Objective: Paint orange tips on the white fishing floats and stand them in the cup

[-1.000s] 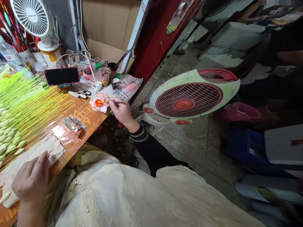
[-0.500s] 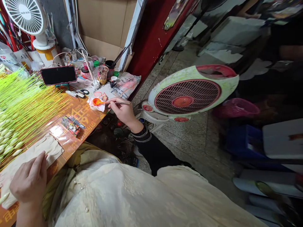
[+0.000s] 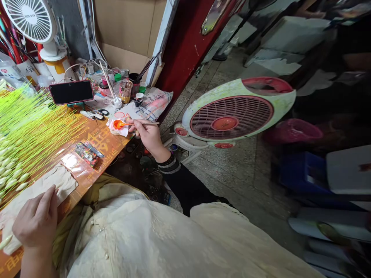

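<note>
My right hand (image 3: 149, 137) pinches a thin paintbrush (image 3: 150, 123) near the table's right edge. Its orange-coated tip lies in a small cup of orange paint (image 3: 118, 124), which is wrapped in white tissue. At the lower left, my left hand (image 3: 37, 218) rests on a cream cloth (image 3: 62, 179). Its fingers are bent and close together, and what they hold, if anything, is hidden. By its wrist lies a pale bud (image 3: 5, 242) on the cloth. Several more pale buds (image 3: 21, 178) on yellow-green stems (image 3: 55, 123) lie beyond the cloth.
A phone (image 3: 72, 92) stands behind the stems, near a white fan (image 3: 29, 17). Paint jars (image 3: 125, 90) crowd the back of the orange table (image 3: 107, 152). A paint-smeared block (image 3: 88, 154) lies nearer. Right of the table stands a large floor fan (image 3: 228, 116).
My right hand has shifted slightly left with the brush, whose tip stays at the orange cup. My left hand has hardly moved.
</note>
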Demonstrator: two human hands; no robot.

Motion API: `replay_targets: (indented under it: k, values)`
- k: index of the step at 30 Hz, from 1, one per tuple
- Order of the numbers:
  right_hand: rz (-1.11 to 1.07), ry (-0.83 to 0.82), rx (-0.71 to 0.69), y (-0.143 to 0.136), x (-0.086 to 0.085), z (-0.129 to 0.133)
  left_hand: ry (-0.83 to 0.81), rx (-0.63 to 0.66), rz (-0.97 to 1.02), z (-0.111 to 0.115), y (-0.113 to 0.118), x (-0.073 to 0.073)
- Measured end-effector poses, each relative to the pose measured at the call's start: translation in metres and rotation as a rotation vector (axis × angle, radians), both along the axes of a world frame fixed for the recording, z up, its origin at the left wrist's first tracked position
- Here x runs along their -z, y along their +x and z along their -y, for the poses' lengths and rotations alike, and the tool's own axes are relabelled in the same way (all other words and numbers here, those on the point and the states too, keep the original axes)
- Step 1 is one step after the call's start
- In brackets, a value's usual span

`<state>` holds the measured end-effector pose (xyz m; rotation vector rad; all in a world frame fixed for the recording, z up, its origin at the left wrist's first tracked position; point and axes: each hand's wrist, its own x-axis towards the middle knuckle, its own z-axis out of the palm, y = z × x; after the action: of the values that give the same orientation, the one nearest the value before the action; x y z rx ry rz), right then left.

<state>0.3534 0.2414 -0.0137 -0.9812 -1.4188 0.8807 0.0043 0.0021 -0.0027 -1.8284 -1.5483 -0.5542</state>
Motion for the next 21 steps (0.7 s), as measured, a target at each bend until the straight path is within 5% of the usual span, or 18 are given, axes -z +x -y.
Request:
replay_targets:
  k: [21]
  values:
    - [-0.025,0.036,0.038,0.006,0.004,0.012,-0.015,0.015,0.018,0.001,0.004,-0.002]
